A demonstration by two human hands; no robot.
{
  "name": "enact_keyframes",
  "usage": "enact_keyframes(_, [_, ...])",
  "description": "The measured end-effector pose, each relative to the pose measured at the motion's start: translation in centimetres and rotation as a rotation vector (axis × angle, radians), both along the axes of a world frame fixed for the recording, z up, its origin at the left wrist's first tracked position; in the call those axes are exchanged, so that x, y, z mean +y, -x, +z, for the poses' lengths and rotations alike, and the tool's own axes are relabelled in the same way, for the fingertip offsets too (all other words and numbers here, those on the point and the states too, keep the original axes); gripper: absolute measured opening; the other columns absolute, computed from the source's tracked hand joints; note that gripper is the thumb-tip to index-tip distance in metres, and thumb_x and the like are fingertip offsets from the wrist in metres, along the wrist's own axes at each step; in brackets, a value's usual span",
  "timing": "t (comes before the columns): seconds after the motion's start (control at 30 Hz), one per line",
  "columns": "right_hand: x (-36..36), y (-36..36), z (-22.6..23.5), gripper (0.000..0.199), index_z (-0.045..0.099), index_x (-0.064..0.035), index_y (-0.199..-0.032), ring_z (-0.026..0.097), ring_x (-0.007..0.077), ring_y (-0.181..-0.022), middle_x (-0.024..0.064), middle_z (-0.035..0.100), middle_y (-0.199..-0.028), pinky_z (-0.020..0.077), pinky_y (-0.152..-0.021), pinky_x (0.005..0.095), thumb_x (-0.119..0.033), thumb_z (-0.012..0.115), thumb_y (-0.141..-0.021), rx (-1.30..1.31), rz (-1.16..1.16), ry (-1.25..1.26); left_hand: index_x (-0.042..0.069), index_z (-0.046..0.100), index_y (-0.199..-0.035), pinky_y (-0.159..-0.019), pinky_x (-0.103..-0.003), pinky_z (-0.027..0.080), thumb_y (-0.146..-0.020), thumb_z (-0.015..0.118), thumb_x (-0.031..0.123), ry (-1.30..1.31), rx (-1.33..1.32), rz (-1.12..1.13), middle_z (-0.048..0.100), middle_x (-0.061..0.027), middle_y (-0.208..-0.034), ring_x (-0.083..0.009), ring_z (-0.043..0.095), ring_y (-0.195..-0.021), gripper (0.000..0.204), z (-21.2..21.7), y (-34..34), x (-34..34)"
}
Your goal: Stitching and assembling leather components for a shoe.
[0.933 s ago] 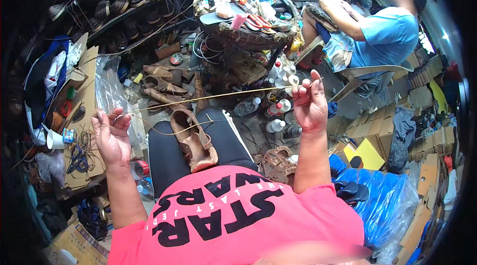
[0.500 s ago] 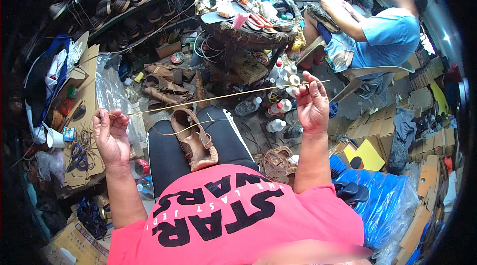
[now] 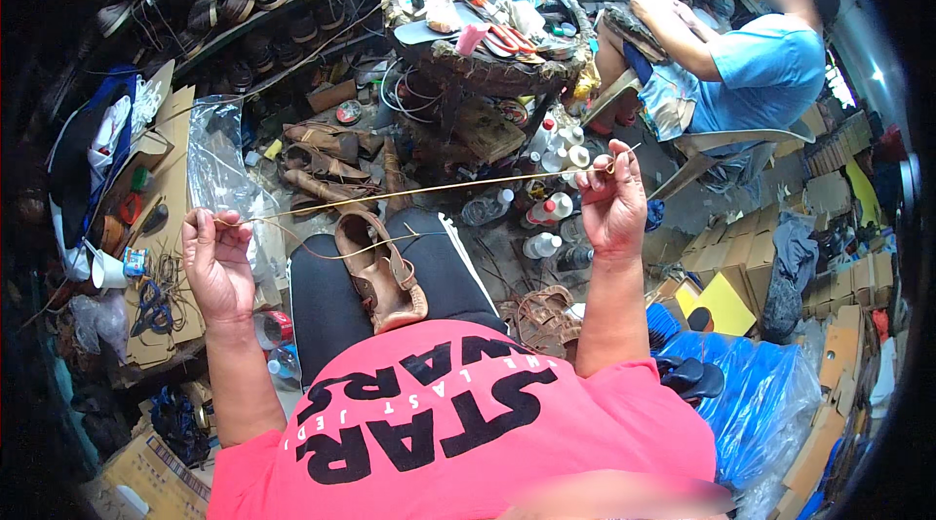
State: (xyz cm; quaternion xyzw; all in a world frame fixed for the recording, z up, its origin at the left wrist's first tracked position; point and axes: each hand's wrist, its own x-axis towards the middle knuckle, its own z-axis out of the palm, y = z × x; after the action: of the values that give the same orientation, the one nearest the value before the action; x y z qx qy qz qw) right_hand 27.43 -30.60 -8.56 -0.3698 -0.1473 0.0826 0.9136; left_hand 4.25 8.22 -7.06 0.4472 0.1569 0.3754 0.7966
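Observation:
A thin tan cord (image 3: 439,190) is stretched between my raised hands above my lap. My left hand (image 3: 222,271) pinches it at one side, and a slack length curves from there across a brown leather shoe (image 3: 375,271). At the other side, my right hand (image 3: 616,203) grips the cord between thumb and fingers, its thin tip sticking up past the fingertips. The shoe rests on my dark-trousered thighs with its opening up and its strap loose; neither hand touches it.
Ahead is a cluttered round worktable (image 3: 487,57) with tools. Plastic bottles (image 3: 543,245) stand near my right knee; leather pieces (image 3: 327,159) lie beyond my left. A seated person (image 3: 765,72) holds a white sheet at far right. Cardboard (image 3: 175,189) with blue-handled scissors (image 3: 153,310) is at left.
At my right fingertips the cord's tip has swung from pointing sideways to pointing more upward, and the cord bends there now. My left hand has barely moved.

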Motion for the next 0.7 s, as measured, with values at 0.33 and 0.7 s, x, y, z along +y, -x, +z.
enact_keyframes(0.33, [-0.04,0.00,0.16,0.021,0.054,-0.0033,-0.117,0.051,0.0109,-0.069,0.0055,0.059,-0.086,0.0444,-0.069,0.0279,-0.013,0.051,-0.099,-0.008,0.011,-0.053,0.009,0.054,-0.101,-0.072,-0.028,0.052,-0.097,0.057,0.019,-0.008,-0.013,-0.017,0.066,-0.0085,-0.088,-0.0154,0.062,-0.074,0.011,-0.05,-0.20,-0.08])
enact_keyframes(0.7, [-0.77,-0.07,-0.47,0.018,0.060,-0.0025,-0.111,0.058,0.0138,-0.077,0.0085,0.064,-0.098,0.0499,-0.073,0.0312,-0.012,0.054,-0.097,0.019,-0.030,-0.085,0.010,0.055,-0.101,-0.072,-0.029,0.052,-0.096,0.057,0.019,-0.013,-0.006,-0.031,0.067,-0.0085,-0.088,-0.0155,0.062,-0.076,0.010,-0.68,-0.22,-0.05])
